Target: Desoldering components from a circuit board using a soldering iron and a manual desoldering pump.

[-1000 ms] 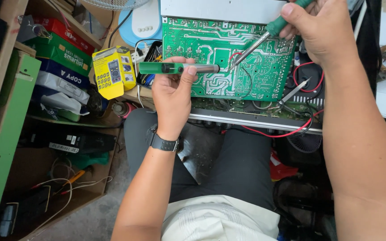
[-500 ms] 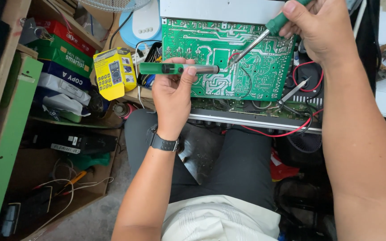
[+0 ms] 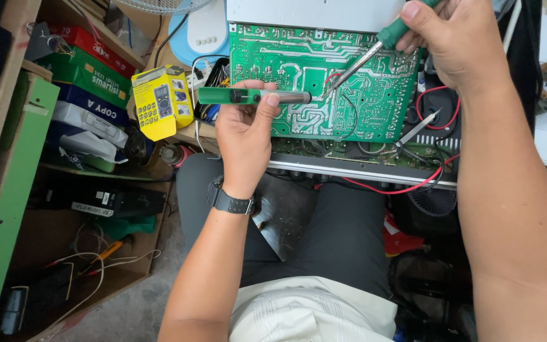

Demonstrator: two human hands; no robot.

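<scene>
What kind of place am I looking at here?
Most likely a small electronics repair bench. The right hand holds a soldering iron to a green circuit board, the left hand holds a desoldering pump, and a yellow multimeter sits beside them.

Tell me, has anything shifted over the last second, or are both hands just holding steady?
Hardly anything changed. The left hand still grips the green desoldering pump level, and the right hand still holds the soldering iron with its tip on the green circuit board. Nothing was picked up or let go.
</scene>
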